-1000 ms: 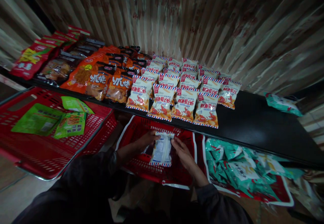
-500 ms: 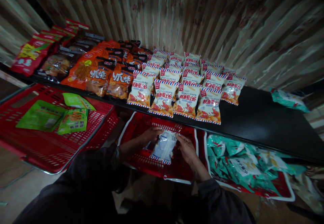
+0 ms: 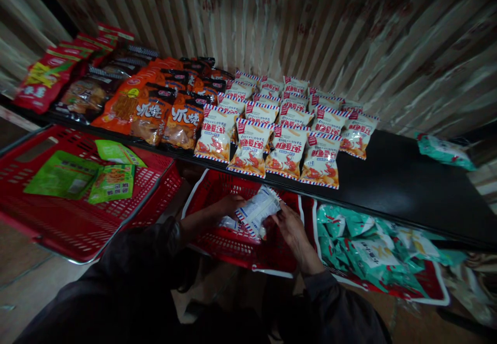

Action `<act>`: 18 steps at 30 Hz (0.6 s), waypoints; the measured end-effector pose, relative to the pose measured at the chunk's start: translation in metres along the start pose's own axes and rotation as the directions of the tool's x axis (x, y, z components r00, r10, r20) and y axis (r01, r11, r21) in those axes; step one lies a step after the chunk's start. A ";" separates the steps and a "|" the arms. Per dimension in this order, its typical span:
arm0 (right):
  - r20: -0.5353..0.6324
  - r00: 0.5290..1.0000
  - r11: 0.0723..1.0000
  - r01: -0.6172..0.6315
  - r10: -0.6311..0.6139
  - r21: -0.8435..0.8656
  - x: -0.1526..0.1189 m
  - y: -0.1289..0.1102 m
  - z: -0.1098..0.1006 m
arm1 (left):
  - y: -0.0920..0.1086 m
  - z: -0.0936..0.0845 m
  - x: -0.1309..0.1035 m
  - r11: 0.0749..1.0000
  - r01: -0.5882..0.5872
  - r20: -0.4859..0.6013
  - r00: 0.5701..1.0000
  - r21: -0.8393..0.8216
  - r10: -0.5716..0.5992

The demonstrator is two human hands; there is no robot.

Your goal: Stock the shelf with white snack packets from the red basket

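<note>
Right hand (image 3: 293, 226) pinches the right edge of a white plastic packet with red-and-blue striped ends (image 3: 259, 208), over the red perforated plastic basket (image 3: 280, 256); left hand (image 3: 229, 206), curled, grip unclear, presumably steadies it. Beyond the basket, matching packets (image 3: 286, 149) face outward on a black desk (image 3: 388, 178), apparently for display.

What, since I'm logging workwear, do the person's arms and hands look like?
The left sleeve and right sleeve are dark, ending short of the wrists. The left hand and right hand show no gloves. Dim light hides the exact shade.
</note>
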State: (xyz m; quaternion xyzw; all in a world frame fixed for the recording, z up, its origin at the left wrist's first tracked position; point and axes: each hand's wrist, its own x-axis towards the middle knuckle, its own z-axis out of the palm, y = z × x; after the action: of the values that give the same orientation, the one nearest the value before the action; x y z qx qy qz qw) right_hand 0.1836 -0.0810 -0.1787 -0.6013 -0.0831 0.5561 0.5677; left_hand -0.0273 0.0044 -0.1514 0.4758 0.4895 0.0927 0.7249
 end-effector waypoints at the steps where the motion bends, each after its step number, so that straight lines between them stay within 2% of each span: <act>1: -0.007 1.000 1.000 0.003 -0.003 0.013 0.002 0.001 -0.001 | 0.001 -0.001 -0.001 1.000 0.022 0.012 1.000 0.009 -0.022; 5: -0.010 1.000 0.999 0.010 -0.009 0.048 0.006 0.005 -0.001 | 0.008 -0.003 -0.002 0.999 0.039 -0.007 0.999 0.001 -0.039; 9: 0.020 1.000 0.999 -0.002 0.001 0.052 0.007 0.011 -0.001 | 0.013 -0.006 0.000 0.999 -0.017 -0.129 0.992 -0.030 0.013; 14: 0.054 0.997 0.998 -0.054 0.052 0.035 0.002 0.019 0.001 | 0.014 -0.008 0.000 0.996 -0.069 -0.285 0.957 -0.058 0.050; 18: 0.047 0.995 0.995 -0.088 0.086 0.045 0.000 0.021 0.002 | 0.018 -0.008 -0.003 0.997 -0.080 -0.292 0.954 -0.008 0.074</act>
State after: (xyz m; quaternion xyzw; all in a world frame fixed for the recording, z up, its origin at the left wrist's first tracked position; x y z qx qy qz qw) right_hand 0.1708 -0.0872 -0.1947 -0.5781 -0.0564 0.5955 0.5550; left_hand -0.0298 0.0168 -0.1359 0.4684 0.5710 0.1946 0.6455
